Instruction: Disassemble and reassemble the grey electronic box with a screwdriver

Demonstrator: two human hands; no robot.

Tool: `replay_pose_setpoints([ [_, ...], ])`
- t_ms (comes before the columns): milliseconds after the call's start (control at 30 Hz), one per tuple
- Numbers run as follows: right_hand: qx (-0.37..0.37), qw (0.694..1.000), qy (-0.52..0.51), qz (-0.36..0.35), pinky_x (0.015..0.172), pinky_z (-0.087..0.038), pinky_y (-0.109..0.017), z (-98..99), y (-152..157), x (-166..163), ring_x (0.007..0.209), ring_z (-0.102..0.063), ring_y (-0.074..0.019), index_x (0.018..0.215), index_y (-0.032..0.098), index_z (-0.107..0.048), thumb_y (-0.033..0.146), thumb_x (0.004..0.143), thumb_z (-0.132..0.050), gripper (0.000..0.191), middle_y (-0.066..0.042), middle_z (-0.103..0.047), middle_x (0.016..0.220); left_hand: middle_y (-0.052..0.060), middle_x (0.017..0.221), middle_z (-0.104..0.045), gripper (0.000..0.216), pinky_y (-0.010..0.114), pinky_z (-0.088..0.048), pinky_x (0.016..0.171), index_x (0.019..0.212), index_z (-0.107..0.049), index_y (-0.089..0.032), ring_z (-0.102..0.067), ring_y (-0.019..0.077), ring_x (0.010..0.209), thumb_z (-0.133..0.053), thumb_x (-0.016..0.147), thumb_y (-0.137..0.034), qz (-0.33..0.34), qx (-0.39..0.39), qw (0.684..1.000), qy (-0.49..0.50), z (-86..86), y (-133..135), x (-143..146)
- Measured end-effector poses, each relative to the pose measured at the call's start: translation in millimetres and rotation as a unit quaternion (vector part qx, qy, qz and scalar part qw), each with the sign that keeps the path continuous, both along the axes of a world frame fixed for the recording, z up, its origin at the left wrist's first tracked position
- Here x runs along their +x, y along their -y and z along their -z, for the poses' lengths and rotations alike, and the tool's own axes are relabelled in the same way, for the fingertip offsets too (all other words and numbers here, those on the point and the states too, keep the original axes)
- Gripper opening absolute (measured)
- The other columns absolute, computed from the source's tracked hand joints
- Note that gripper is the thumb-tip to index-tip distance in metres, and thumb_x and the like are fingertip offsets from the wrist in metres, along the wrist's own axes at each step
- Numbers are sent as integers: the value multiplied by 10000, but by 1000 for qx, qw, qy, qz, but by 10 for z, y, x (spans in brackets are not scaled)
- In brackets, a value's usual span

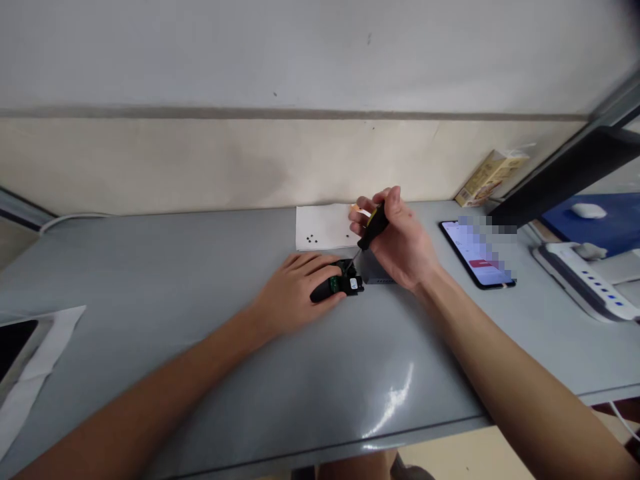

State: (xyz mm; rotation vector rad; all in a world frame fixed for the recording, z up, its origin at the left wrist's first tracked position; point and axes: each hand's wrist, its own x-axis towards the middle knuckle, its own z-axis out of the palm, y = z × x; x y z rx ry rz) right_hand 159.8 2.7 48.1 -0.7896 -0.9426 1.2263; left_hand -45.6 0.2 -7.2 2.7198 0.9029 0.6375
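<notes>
My left hand [296, 288] lies over a small black device [326, 288] on the grey desk, its fingers and thumb gripping the device from both sides. Green circuit board shows inside the device, and a white label sits on its right part. In my right hand [406, 241] is a screwdriver [374, 227] with a black and yellow handle, held at a slant. Its thin shaft points down into the device's open part; the exact tip is hard to make out. Partly behind my right hand rests a flat dark grey object [379, 275]. White paper [320, 223] with several tiny dark screws lies behind the device.
A phone [477, 257] with a lit screen lies to the right. Beyond it are a white power strip [585, 280], a yellow box [490, 177] against the wall and a white mouse [589, 211] on a blue mat. A dark-screened device [15, 347] rests on paper at far left.
</notes>
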Motion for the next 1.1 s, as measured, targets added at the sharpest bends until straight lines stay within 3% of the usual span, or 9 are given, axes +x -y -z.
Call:
replay_pose_setpoints([
  [200, 6, 999, 30, 24, 468, -380, -265, 41, -24, 4, 454, -407, -92, 769, 258, -454, 743, 761, -707, 548, 80, -422, 558, 23, 1364, -669, 276, 435, -453, 1081, 1219, -699, -285, -600, 241, 1252, -607, 989, -408, 7, 1, 1000, -4, -7, -6, -8],
  [300, 2, 1000, 13, -18, 502, -422, -281, -32, -14, 19, 507, -477, -114, 838, 261, -559, 730, 831, -646, 477, 52, -475, 604, 21, 1363, -668, 272, 431, -453, 1079, 1208, -702, -282, -602, 237, 1247, -609, 989, -414, 5, 6, 1000, -1, -10, -5, -10],
  [433, -8, 1000, 2, -28, 570, -471, -290, -2, -22, 46, 643, -597, -135, 822, 255, -572, 694, 782, -730, 468, 15, -583, 743, 19, 1368, -667, 275, 429, -450, 1080, 1224, -696, -286, -603, 234, 1242, -597, 999, -410, 5, 5, 1000, -3, -17, -3, -12],
  [567, -12, 1000, 17, 8, 505, -406, -280, 113, -59, 40, 498, -463, -96, 710, 240, -464, 770, 725, -718, 588, 55, -466, 617, 15, 1373, -664, 271, 427, -442, 1085, 1221, -696, -290, -596, 233, 1256, -602, 996, -409, 10, 3, 1000, -6, -10, -9, -16],
  [667, -22, 1000, -1, -16, 506, -405, -286, 97, -64, 25, 480, -415, -99, 761, 247, -523, 778, 793, -644, 545, 66, -402, 581, 22, 1363, -668, 273, 426, -448, 1070, 1211, -697, -281, -600, 237, 1247, -606, 992, -417, 7, 9, 1000, -2, 10, -14, -17],
  [767, -32, 996, -55, -67, 581, -460, -290, 35, -48, 25, 579, -507, -112, 881, 251, -597, 681, 839, -677, 439, 36, -511, 686, 28, 1355, -672, 269, 429, -450, 1062, 1208, -695, -278, -603, 243, 1241, -612, 987, -410, 6, 11, 1000, 0, 25, -17, -15],
  [867, -31, 993, -90, -69, 626, -474, -277, 32, -38, 38, 673, -567, -108, 852, 244, -561, 552, 814, -775, 378, 19, -579, 815, 27, 1356, -671, 267, 424, -443, 1070, 1209, -684, -271, -597, 239, 1251, -611, 989, -403, 5, 13, 1000, -1, 31, -17, -12],
  [1000, -30, 998, -37, -32, 493, -358, -261, 77, -56, 47, 492, -388, -74, 765, 246, -432, 550, 796, -799, 477, 73, -441, 649, 25, 1363, -670, 302, 427, -441, 1073, 1239, -662, -267, -593, 242, 1261, -608, 990, -429, 0, 11, 1000, -11, 32, -19, -14],
  [1100, -22, 999, -12, -26, 482, -350, -266, 53, -67, 41, 475, -354, -89, 815, 262, -475, 683, 823, -694, 474, 80, -376, 597, 21, 1369, -665, 287, 427, -443, 1064, 1228, -665, -276, -591, 242, 1263, -600, 996, -431, 1, 16, 1000, -17, 28, -20, -17],
])
